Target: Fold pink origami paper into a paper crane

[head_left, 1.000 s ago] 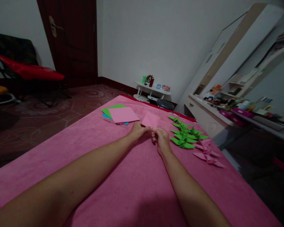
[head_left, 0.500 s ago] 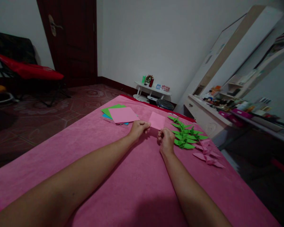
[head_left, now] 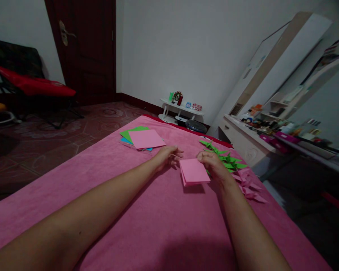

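Note:
A folded pink paper square (head_left: 194,172) is held slightly above the pink cloth, its layers parted along the near left edge. My right hand (head_left: 211,162) pinches its far right corner between thumb and fingers. Just left of the paper is my left hand (head_left: 169,156), fingers apart and holding nothing. Beyond that hand lies a stack of square paper sheets (head_left: 147,139), pink on top with green and blue showing beneath. Green folded paper cranes (head_left: 228,162) lie beside and partly behind my right hand. Nearer me on that side are pink paper cranes (head_left: 250,186).
The pink cloth (head_left: 147,226) covers the surface under my arms. Past its far edge stands a low white shelf (head_left: 183,107) with small items. A cluttered dressing table (head_left: 248,137) is on the right, a red folding chair (head_left: 42,88) on the left.
The pink square has swung toward me and turned in my right hand, now showing its layers. My left hand has let go of it, and its fingers have spread.

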A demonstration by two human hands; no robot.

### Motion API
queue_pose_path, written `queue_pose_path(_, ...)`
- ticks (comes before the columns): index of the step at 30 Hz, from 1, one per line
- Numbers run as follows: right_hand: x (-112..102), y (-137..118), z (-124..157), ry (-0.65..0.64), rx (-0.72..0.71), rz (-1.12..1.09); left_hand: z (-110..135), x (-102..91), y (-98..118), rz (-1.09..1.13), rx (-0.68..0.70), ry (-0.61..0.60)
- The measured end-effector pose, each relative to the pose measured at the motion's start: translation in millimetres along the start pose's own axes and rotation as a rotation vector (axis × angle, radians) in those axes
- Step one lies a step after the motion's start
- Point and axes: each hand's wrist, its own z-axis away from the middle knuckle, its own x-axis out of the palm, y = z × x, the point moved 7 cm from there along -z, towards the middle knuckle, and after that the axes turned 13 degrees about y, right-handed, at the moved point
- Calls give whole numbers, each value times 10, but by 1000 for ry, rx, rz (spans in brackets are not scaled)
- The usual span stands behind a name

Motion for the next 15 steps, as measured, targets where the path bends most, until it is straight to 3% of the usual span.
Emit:
queue_pose_path(2, 70, -20, 69, -108, 20, 143, 38, 70, 52, -86, -19, -68)
queue_pose_path(7, 174, -41, 118, -158, -14, 315, 224, 291, 267, -572, 300, -221)
queue_pose_path(12, 214, -78, 145, -269, 9, 362, 329, 392, 290, -587, 285, -379)
queue_pose_path(15, 271, -107, 152, -292, -9, 354, 322, 393, 289, -558, 247, -356)
